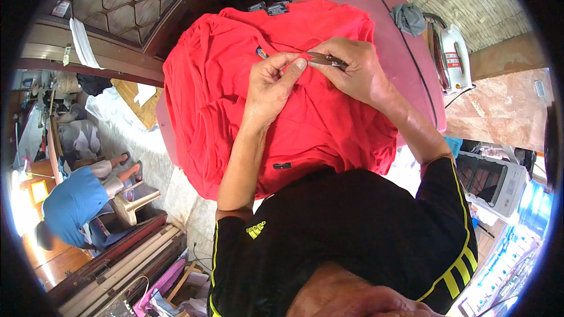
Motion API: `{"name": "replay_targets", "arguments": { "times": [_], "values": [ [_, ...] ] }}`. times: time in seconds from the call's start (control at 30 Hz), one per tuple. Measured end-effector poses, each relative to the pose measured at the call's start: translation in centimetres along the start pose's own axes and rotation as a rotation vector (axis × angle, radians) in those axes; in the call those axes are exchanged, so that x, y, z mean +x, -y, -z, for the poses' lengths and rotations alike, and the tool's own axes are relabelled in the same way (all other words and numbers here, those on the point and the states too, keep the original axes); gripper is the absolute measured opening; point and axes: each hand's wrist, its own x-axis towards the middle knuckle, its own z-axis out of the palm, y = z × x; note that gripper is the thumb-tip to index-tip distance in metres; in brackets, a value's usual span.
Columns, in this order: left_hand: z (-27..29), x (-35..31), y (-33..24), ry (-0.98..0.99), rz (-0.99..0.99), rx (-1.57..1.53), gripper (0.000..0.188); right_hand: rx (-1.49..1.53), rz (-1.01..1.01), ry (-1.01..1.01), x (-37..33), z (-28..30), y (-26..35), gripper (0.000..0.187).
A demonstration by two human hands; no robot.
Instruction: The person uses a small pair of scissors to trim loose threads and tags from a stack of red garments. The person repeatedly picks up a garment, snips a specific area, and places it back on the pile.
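Observation:
A pile of red garments is spread over a pink padded board. My left hand is closed, thumb and forefinger pinching a bit of the red cloth above the middle of the pile. In my right hand are small dark thread snips, with their tips pointing left toward my left fingertips. Whether the blades touch the cloth or a thread is too small to tell. Just left of the pinch a small blue and yellow patch shows on the red cloth. Dark labels lie at the pile's far edge.
A white iron stands at the right end of the pink board, near a grey rag. A black cord crosses the board. Wooden framing borders the left. A person in a blue shirt is at far left.

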Motion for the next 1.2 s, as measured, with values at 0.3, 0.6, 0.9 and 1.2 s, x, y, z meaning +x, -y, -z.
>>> {"name": "replay_targets", "arguments": {
  "times": [0.3,0.6,0.9,1.2],
  "values": [
    [-0.2,0.5,1.8,0.026,-0.176,0.179,0.014,0.289,-0.285,0.099,0.1,-0.2,-0.9,0.015],
    [0.3,0.5,1.7,0.069,0.07,-0.137,0.012,0.416,-0.312,0.024,0.5,0.4,-1.7,0.02],
    [0.3,0.3,1.6,0.057,0.084,-0.205,0.014,0.105,-0.302,0.336,-0.7,3.4,-0.5,0.02],
    [0.7,0.5,2.2,0.123,0.047,-0.187,0.016,0.122,-0.201,0.338,0.6,2.3,-0.4,0.016]
  ]
}}
